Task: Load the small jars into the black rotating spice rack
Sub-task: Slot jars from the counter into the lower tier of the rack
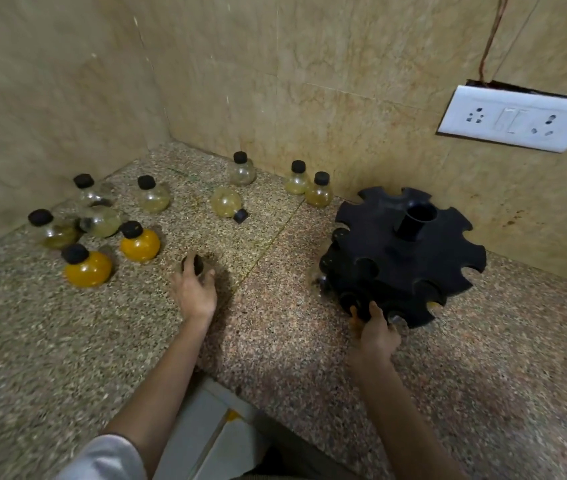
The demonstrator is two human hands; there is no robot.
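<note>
The black rotating spice rack (410, 254) stands on the right of the granite counter, with notched tiers and a centre tube. My right hand (375, 330) touches its lower front edge, fingers reaching into a slot where a jar seems to sit. My left hand (193, 289) grips a small round jar with a black cap (194, 264) in the middle of the counter. Several small round jars lie to the left and back: two filled with orange powder (140, 244) (88, 268), others pale yellow or clear (153, 197). One jar (226, 201) lies tipped over.
Tiled walls close the corner at the back and left. A white switch and socket plate (517, 117) hangs on the right wall, with a wire above it. The counter's front edge (240, 389) cuts in near my arms, and floor shows below.
</note>
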